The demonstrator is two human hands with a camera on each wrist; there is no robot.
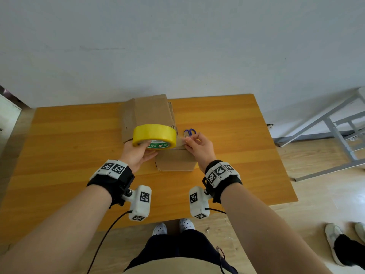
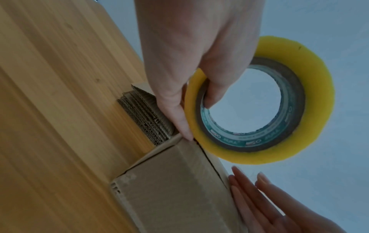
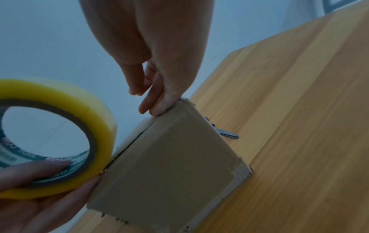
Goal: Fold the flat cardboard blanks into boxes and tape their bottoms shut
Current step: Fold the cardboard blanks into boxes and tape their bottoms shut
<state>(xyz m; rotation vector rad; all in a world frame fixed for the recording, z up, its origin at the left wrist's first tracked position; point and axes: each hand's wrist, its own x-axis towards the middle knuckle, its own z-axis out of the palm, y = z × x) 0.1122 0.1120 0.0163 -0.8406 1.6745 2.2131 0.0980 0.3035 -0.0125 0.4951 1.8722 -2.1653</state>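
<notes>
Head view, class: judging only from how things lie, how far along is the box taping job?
Done: one box is folded, flaps closed, seam up. In hand: the left hand holds the yellow tape roll over the seam, while the right hand presses the tape's free end at the box's right edge. Left: running the strip across, cutting it, perhaps with the scissors, then the stack of flat blanks behind.

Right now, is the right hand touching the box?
Touching. The right wrist view shows the right hand with its fingertips pressed on the top corner of the box.
</notes>
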